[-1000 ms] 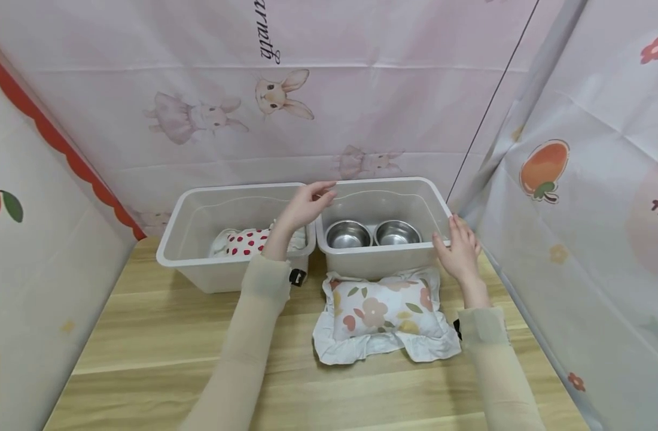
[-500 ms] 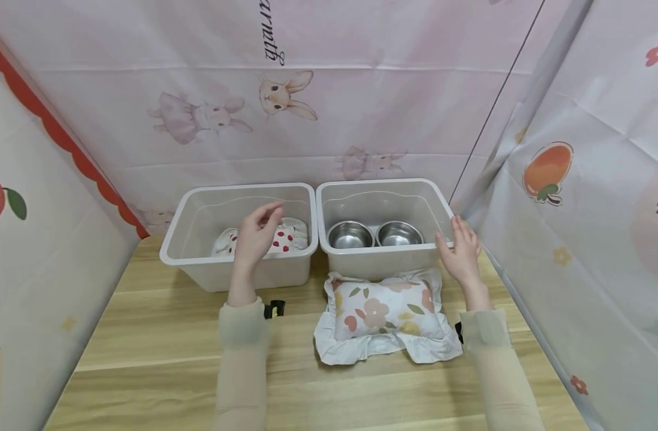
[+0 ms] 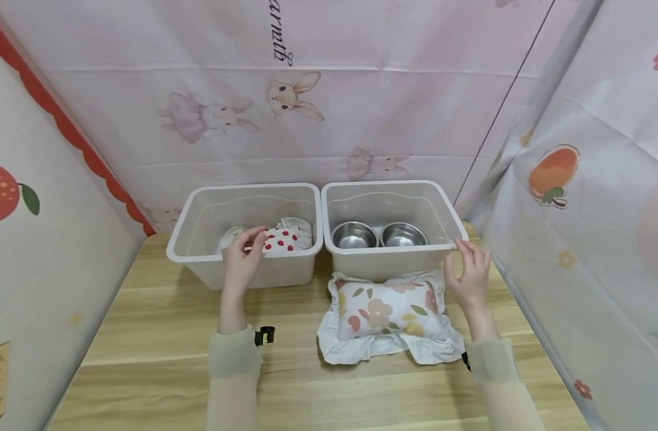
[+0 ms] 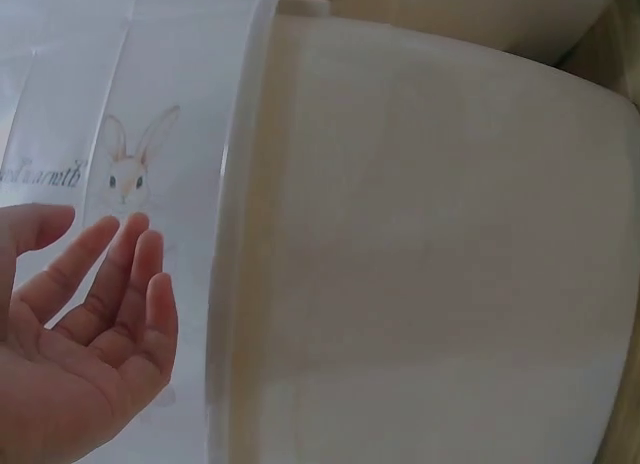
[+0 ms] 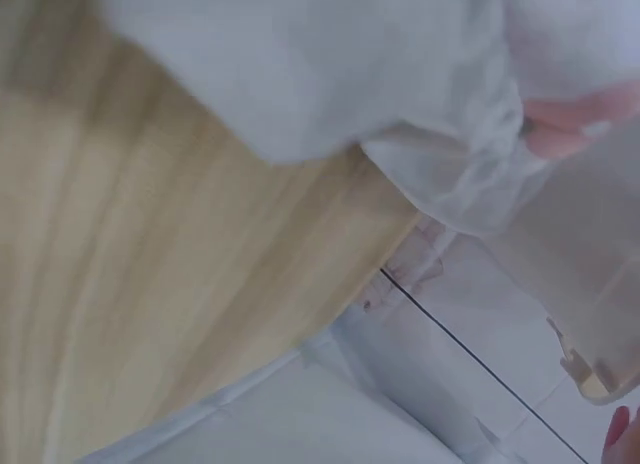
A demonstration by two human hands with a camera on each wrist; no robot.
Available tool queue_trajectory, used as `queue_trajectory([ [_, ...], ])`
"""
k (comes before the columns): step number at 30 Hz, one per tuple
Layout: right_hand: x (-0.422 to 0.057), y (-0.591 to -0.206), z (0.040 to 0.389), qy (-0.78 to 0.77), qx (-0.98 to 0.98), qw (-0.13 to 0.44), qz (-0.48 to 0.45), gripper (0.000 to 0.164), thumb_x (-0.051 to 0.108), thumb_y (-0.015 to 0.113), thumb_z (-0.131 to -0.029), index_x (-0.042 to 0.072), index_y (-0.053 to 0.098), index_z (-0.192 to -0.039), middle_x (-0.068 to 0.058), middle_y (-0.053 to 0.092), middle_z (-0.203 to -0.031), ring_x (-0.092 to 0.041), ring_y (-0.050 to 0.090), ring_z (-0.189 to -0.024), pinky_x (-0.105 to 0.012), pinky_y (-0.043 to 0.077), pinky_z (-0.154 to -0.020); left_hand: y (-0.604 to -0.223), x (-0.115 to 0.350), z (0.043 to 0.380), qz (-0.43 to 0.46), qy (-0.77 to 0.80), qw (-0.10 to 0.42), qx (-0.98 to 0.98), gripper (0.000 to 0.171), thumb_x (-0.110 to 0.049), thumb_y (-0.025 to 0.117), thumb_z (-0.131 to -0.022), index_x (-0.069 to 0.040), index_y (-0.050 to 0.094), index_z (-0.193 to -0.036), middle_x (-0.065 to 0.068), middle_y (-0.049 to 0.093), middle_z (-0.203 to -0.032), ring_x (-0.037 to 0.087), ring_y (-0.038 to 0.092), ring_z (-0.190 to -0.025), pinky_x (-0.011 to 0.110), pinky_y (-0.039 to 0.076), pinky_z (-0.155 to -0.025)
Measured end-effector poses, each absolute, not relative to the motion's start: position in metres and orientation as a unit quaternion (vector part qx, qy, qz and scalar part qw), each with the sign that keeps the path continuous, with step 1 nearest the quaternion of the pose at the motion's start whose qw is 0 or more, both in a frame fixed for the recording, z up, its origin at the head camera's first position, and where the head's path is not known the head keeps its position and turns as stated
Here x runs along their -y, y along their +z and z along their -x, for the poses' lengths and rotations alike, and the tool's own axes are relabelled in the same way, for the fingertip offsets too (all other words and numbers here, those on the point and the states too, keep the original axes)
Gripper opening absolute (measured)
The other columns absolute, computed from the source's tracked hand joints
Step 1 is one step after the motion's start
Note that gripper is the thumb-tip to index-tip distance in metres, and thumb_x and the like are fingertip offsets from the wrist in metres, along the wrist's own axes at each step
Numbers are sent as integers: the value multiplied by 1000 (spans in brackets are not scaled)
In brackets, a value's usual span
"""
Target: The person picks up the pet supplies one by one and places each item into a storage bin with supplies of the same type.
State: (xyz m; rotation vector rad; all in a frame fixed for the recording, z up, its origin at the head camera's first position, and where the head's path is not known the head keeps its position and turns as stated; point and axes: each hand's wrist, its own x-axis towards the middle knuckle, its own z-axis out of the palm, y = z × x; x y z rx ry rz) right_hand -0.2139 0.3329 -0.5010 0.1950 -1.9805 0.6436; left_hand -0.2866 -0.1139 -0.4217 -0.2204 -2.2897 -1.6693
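Observation:
My left hand (image 3: pixel 241 260) hovers over the front rim of the left bin (image 3: pixel 194 258), fingers loosely bent and holding nothing. In the left wrist view the same hand (image 4: pixel 90 334) shows its palm beside the bin's wall (image 4: pixel 430 234). Inside that bin lies a white cushion with red strawberries (image 3: pixel 280 239), partly covered by the hand. My right hand (image 3: pixel 471 278) is at the front right corner of the right bin (image 3: pixel 393 249), fingertips near the rim and nothing in its grasp. Two steel bowls, a left one (image 3: pixel 355 236) and a right one (image 3: pixel 403 234), sit in the right bin.
A frilled floral cushion (image 3: pixel 390 314) lies on the wooden table (image 3: pixel 162 359) in front of the right bin. Printed cloth (image 3: pixel 393 108) hangs behind the bins, and more cloth (image 3: pixel 603 239) closes off the right side.
My left hand has moved left and toward me, from between the bins to the left bin's front rim. The right hand has come slightly back off the right bin's rim.

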Motion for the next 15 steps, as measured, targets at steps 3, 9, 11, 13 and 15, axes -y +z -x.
queue_trajectory([
  [3,-329,-510,204,260,815,503,-120,43,21,55,-84,-8,65,-115,-28,62,-100,-48,49,-88,-47,36,-81,-426,118,283,60,-585,180,789,24,-12,61,-97,2,69,-114,21,68,-102,-3,53,-81,11,43,-70],
  [9,-324,-530,186,272,848,421,-171,40,17,59,-82,-7,65,-114,-20,65,-97,-36,56,-85,-37,41,-81,-428,136,274,28,-581,242,777,22,-8,61,-95,5,70,-111,21,68,-101,-5,53,-82,11,43,-69],
  [11,-322,-536,182,285,863,376,-178,39,15,63,-81,-7,63,-114,-19,65,-100,-35,54,-89,-36,40,-84,-431,142,272,15,-581,257,772,22,-7,61,-95,5,70,-111,20,67,-102,-5,52,-82,11,42,-70],
  [13,-320,-541,178,295,879,330,-175,40,13,67,-79,-5,62,-115,-19,63,-104,-36,52,-94,-39,39,-87,-436,147,269,-1,-578,270,770,21,-7,62,-95,4,70,-111,19,65,-101,-5,52,-81,10,43,-69],
  [15,-317,-546,175,302,894,288,-164,43,14,71,-78,-3,62,-117,-20,60,-108,-38,50,-100,-43,37,-88,-441,152,267,-14,-578,282,765,21,-6,62,-94,5,71,-109,16,64,-100,-4,52,-81,8,44,-69],
])
